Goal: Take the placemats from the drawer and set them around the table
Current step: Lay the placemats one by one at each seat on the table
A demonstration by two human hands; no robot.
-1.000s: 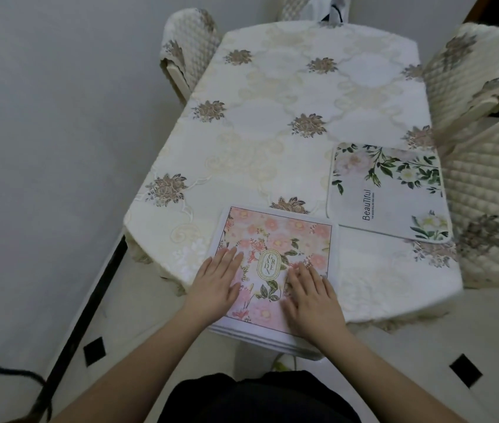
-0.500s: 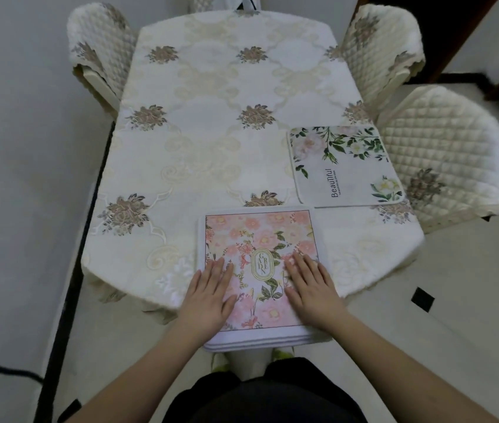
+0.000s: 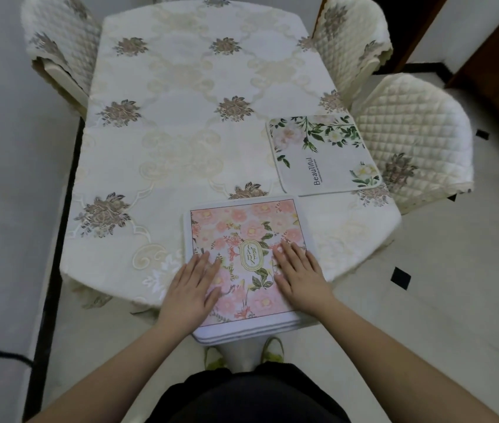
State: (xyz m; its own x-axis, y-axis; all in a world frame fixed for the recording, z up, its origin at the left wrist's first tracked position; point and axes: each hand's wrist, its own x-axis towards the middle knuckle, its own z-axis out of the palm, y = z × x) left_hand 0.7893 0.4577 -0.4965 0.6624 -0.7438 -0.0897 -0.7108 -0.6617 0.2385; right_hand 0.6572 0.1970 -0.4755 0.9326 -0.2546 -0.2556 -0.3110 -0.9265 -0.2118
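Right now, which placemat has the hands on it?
The pink flowery placemat at the near table edge, top of a stack. Left hand and right hand lie flat on it. The white leafy placemat lies untouched.

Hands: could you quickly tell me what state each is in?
Left hand: open, flat on the pink placemat stack.
Right hand: open, flat on it.

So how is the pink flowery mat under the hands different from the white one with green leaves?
The pink mat is covered in pink blooms with a "GARDEN" oval; the white mat is mostly plain, with green sprigs and the word "Beautiful".
The pink mat tops a stack overhanging the table's near edge; the white mat lies singly by the right edge.
Both hands press the pink mat; nothing touches the white one.
Both are rounded rectangles lying flat.
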